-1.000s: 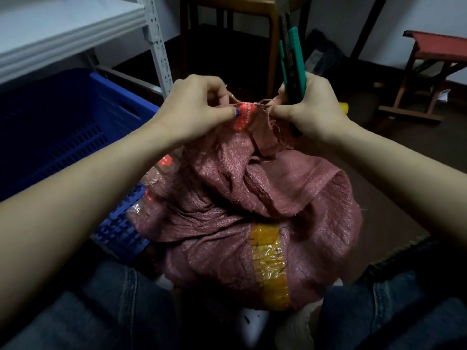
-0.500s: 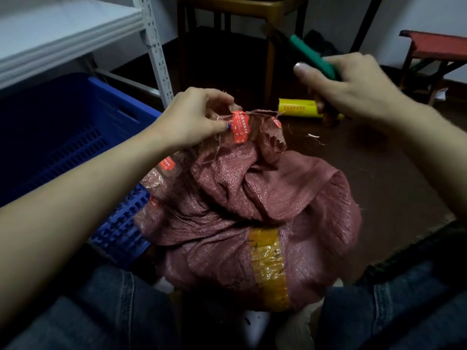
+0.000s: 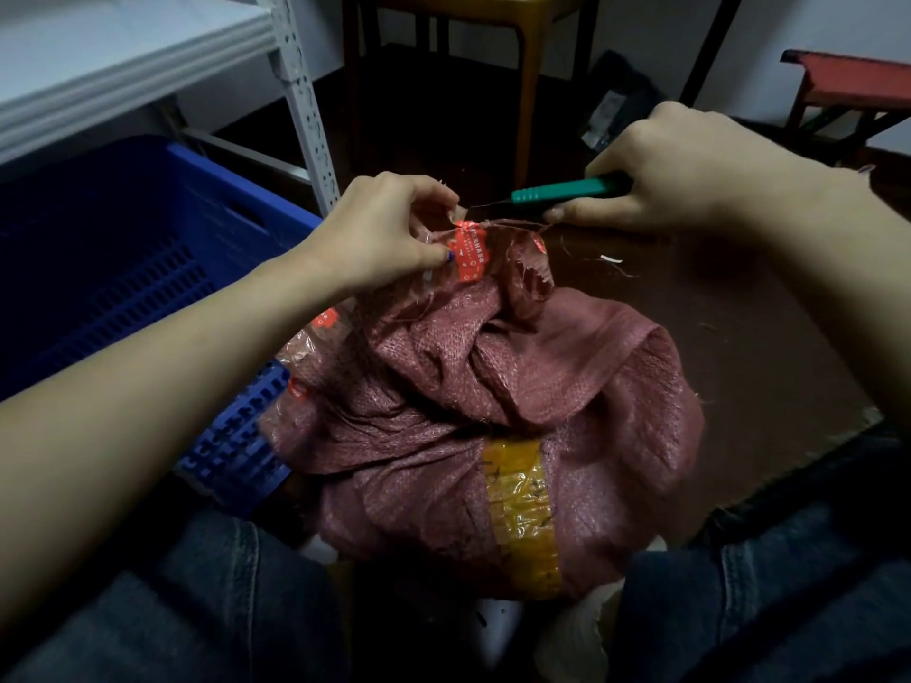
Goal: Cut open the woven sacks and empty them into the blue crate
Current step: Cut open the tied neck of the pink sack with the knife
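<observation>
A full reddish woven sack (image 3: 493, 411) stands between my knees, bound with a strip of yellow tape (image 3: 522, 505). Its bunched neck carries a red tag (image 3: 471, 253). My left hand (image 3: 389, 229) pinches the neck right beside that tag. My right hand (image 3: 680, 175) grips a green-handled utility knife (image 3: 562, 189) that lies level, its tip pointing left at the top of the neck. A loose thread runs from the neck toward the knife. The blue crate (image 3: 148, 248) sits to the left, touching the sack.
A white metal shelf (image 3: 148, 46) with a perforated post stands over the crate. A wooden chair (image 3: 493, 51) is behind the sack, and a red stool (image 3: 848, 86) at the far right. The floor to the right is dark with loose threads.
My right hand swung away to the right with the knife, then came back down and left, so the knife now lies level at the sack's neck. My left hand kept its pinch.
</observation>
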Demonstrator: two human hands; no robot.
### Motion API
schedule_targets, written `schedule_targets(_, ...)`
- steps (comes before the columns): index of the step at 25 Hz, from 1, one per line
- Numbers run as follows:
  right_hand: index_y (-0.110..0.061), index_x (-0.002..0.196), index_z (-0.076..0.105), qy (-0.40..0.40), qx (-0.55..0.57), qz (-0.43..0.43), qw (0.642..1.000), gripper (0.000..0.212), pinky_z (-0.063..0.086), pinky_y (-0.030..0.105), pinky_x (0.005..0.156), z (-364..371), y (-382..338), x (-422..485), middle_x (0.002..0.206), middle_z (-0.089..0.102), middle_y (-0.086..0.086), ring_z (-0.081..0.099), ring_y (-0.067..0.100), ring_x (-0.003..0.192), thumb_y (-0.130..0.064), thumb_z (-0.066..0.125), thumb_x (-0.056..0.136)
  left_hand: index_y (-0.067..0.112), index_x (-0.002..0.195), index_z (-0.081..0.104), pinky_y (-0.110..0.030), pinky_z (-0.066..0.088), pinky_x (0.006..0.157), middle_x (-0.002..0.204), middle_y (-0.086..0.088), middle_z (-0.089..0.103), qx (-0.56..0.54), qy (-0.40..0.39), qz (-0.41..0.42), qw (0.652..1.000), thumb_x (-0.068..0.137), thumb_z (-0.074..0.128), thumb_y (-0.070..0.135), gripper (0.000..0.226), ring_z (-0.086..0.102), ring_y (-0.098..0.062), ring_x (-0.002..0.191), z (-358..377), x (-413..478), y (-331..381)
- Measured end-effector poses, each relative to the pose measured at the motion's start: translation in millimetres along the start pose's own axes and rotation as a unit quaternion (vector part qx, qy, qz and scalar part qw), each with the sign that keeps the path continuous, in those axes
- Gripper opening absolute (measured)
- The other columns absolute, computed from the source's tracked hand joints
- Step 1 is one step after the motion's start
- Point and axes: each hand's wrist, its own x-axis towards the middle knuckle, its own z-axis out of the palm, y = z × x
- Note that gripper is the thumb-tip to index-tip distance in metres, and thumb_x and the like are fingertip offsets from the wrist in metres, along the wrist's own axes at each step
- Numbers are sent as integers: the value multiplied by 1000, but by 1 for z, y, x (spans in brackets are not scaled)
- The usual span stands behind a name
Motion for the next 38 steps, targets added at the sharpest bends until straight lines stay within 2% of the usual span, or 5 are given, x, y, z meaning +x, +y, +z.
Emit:
schedule_targets(6, -15, 107, 68, 8, -48, 14, 999, 65, 35, 33, 62, 5, -6, 2, 70, 45, 6, 43, 25, 73, -67, 43, 78, 16, 123, 60, -14, 44, 79, 107, 0, 69, 33, -11, 13, 999, 76, 70, 13, 48, 66, -11, 82, 0, -1, 3)
schedule_targets(24, -12, 99, 67, 16, -96, 32, 995, 58, 35, 33, 62, 6, -24, 4, 62, 33, 1, 44, 28, 71, -64, 46, 82, 16, 124, 59, -9, 38, 78, 113, -1, 68, 70, -32, 19, 997, 76, 69, 14, 49, 65, -12, 86, -1, 0, 3)
schedule_targets(28, -13, 111, 65, -1, -127, 40, 991, 57, 35, 34, 65, 10, -40, 8, 83, 47, 11, 59, 38, 88, -62, 50, 84, 19, 126, 60, -21, 40, 95, 124, 0, 64, 84, -31, 13, 996, 76, 66, 14, 51, 61, -17, 107, 1, 1, 2)
schedule_targets(32, -12, 116, 62, -13, -137, 51, 989, 56, 34, 37, 69, 13, -49, 10, 108, 60, 18, 59, 40, 100, -59, 53, 86, 20, 129, 57, -21, 37, 93, 123, -5, 64, 105, -40, 11, 994, 78, 66, 15, 53, 57, -21, 115, 0, 2, 3)
schedule_targets(38, -9, 113, 61, -60, -100, 104, 988, 60, 36, 36, 69, 2, -48, -1, 108, 60, 18, 59, 39, 101, -61, 57, 82, 15, 132, 52, -21, 34, 101, 132, -4, 58, 96, -34, 8, 995, 77, 66, 11, 57, 52, -18, 123, -1, 5, 3)
